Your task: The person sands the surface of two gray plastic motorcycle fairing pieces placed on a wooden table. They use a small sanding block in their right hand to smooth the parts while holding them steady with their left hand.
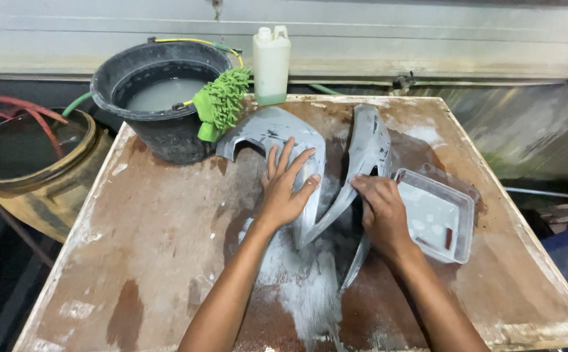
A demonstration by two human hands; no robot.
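Note:
A grey, dull, curved plastic body panel (pixel 277 130) lies on a wet wooden table (pixel 160 221). My left hand (pixel 285 186) rests flat on its middle with the fingers spread. My right hand (pixel 378 212) presses down on the panel's narrow right arm (pixel 369 140), fingers curled on its edge; what is under the fingers I cannot see. White slurry (pixel 303 280) is smeared over the table below the panel.
A black bucket (pixel 166 130) of cloudy water stands at the back left with a green shaggy mitt (pixel 222 101) over its rim. A white jug (pixel 271 62) stands behind. A clear tray (pixel 437 218) of milky water lies right. A brown tub (pixel 29 169) sits beside the table.

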